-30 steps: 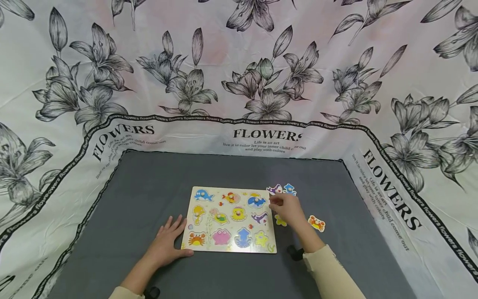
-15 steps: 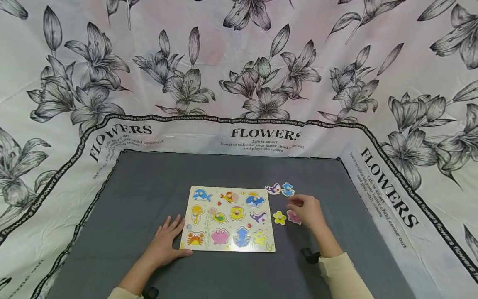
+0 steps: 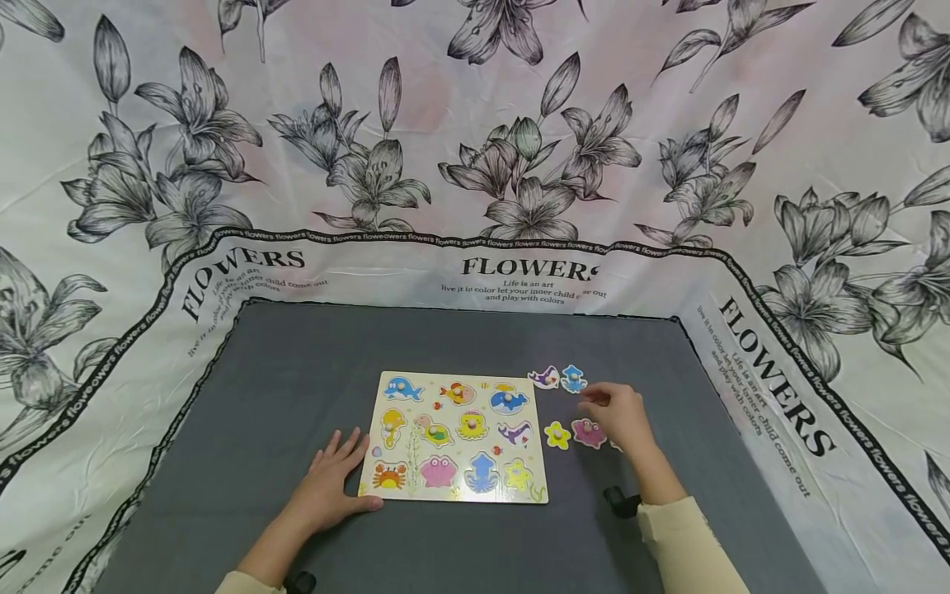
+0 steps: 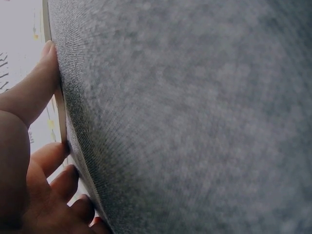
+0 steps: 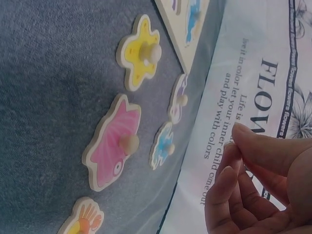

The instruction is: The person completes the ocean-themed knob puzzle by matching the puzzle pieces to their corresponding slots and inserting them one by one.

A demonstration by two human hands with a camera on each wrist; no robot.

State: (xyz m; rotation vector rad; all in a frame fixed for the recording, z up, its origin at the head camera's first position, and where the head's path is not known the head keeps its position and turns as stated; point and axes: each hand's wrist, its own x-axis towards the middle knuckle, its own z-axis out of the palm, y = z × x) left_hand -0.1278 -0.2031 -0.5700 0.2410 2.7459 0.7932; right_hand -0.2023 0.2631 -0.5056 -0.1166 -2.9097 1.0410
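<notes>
Pink shell piece (image 3: 589, 432) now lies flat on the grey mat (image 3: 297, 371), just left of the right hand (image 3: 622, 417), with its peg pointing up. A second ago that hand was at the board's right edge with fingers pinched together; half a second ago it sat over the pink piece; now it is lifted clear, fingers loosely curled and holding nothing, as the right wrist view shows (image 5: 258, 185). So the piece looks set down and released outside the puzzle board (image 3: 458, 437).

Left of the pink piece sits the yellow star piece (image 3: 557, 435). Beyond the fingertips lie the purple fish piece (image 3: 544, 377) and the blue piece (image 3: 573, 379), close together. The orange crab piece (image 5: 83, 222) lies on the hand's near side; in the head view the hand hides all but what may be a sliver of it.

The left hand (image 3: 330, 483) has not moved: it rests flat with straight fingers, fingertips against the board's left edge.

Right of the right hand the mat runs bare to the flowered cloth (image 3: 779, 388). Between the loose pieces and the board's right edge there is only a narrow strip.
</notes>
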